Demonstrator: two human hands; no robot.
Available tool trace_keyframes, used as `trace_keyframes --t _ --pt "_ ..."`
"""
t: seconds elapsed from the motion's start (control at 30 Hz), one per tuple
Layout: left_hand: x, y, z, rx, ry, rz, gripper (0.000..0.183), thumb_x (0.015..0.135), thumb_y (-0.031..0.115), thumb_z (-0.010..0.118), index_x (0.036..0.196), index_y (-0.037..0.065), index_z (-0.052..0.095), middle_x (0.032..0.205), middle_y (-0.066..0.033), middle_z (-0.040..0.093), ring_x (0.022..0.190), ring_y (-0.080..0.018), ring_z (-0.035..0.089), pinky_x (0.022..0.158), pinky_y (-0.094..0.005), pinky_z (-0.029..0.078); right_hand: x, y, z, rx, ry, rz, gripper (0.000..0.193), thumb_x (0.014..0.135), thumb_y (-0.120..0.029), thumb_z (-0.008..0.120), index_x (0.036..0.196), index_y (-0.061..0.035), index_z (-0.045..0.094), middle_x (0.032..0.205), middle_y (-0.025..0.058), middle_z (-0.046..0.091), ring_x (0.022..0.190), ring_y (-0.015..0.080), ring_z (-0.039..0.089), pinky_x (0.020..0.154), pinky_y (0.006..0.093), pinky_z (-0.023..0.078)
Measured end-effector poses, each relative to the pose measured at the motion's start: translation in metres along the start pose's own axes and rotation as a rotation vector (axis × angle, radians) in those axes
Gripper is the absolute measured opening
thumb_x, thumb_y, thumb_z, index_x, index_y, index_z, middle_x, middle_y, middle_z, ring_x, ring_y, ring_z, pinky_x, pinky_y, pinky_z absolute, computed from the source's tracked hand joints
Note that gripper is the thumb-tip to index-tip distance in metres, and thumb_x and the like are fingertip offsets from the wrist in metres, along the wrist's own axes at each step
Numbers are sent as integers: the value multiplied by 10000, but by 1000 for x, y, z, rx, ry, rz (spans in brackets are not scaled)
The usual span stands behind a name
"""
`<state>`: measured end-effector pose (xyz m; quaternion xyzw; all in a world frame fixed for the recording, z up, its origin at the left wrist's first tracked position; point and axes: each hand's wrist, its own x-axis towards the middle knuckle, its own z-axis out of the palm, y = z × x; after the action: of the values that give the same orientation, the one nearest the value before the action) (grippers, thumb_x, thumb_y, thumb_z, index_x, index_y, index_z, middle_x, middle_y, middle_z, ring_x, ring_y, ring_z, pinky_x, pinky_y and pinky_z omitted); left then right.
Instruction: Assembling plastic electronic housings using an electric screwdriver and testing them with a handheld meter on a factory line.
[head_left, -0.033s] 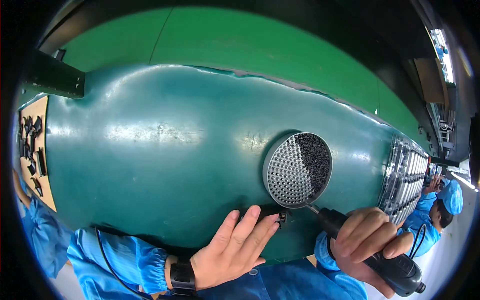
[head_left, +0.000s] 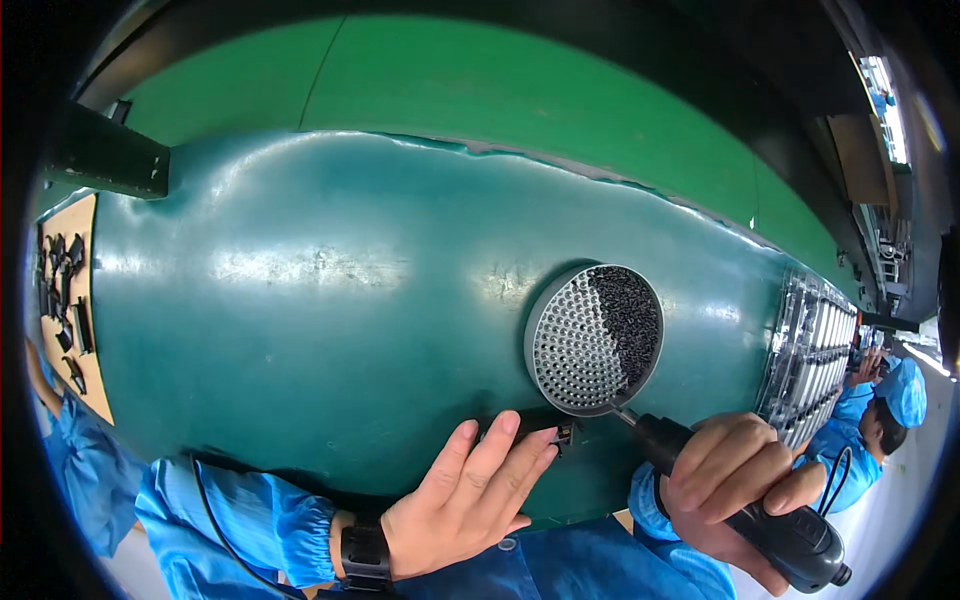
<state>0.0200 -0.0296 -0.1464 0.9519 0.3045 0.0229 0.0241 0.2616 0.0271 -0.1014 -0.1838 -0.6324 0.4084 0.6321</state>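
Observation:
My left hand (head_left: 462,500) lies flat on the dark green table (head_left: 330,300), fingers pressing down a small black part (head_left: 545,428) at the near edge. My right hand (head_left: 728,472) grips a black electric screwdriver (head_left: 760,510). Its thin bit (head_left: 622,412) points up-left toward the black part, ending close to the rim of a round grey perforated tray (head_left: 578,350). The tray's right side is filled with many small dark screws (head_left: 628,318). A black watch sits on my left wrist.
A brown board (head_left: 92,330) with several black parts lies at the table's far left, by another person's blue sleeve (head_left: 70,460). A clear compartment tray (head_left: 812,350) stands at the right. A person in a blue cap (head_left: 905,392) works at the far right.

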Motion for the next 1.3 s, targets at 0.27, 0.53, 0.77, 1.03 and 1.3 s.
trace_keyframes --t 0.27,0.53,0.77,1.03,1.3 --pt "4 8 -4 -24 -23 -9 782 945 709 518 1462 135 637 1591 -92 521 1495 -497 393 1184 -594 398 -12 14 3 -49 180 -51 506 939 -494 723 1068 -66 484 728 112 638 607 227 647 473 326 546" --pt "-11 1 -6 -26 -12 -21 777 942 708 522 1457 138 641 1587 -94 524 1493 -480 405 1189 -588 393 -3 13 19 -68 48 27 302 987 -230 718 1027 -34 492 774 174 674 614 290 678 502 396 592" --pt "-27 -4 -9 -77 31 -17 774 912 676 574 1455 128 642 1579 -94 531 1488 -460 421 1173 -570 418 -9 -10 37 -70 42 -55 690 932 -674 669 1167 -42 523 789 115 626 615 227 605 481 325 527" --pt "-29 -7 -5 -66 24 -16 756 925 664 561 1456 133 643 1580 -91 531 1498 -452 409 1163 -561 434 -23 5 58 -41 -7 -149 452 994 -432 703 1045 -24 516 745 134 682 598 217 676 455 305 569" --pt "-25 -7 -6 -54 31 -13 734 945 656 545 1453 135 645 1571 -85 543 1490 -435 431 1163 -558 438 -9 -3 55 44 -69 15 704 939 -652 679 1197 -11 541 821 163 624 666 271 618 519 393 529"
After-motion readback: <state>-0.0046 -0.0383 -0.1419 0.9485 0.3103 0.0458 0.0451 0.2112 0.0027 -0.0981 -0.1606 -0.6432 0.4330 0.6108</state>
